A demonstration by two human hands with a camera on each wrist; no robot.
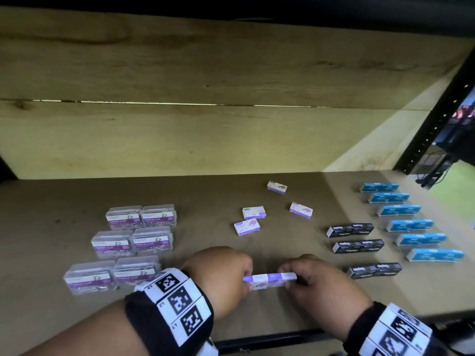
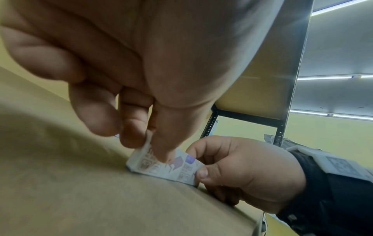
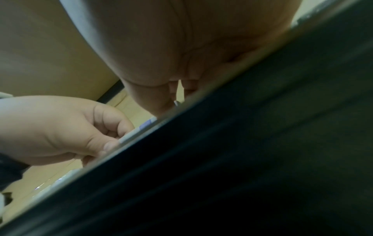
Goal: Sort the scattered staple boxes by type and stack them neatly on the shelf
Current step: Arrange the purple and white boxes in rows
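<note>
head view: a row of purple staple boxes (image 1: 268, 280) is pinched end to end between left hand (image 1: 221, 276) and right hand (image 1: 312, 281), lower centre, long axis left-right. four loose purple boxes (image 1: 247, 227) lie just above on the shelf (image 1: 205, 191).

"PAPER CLIP" on the clear boxes (image 1: 133, 222); "Staples" on the black boxes (image 1: 350, 229)
</note>
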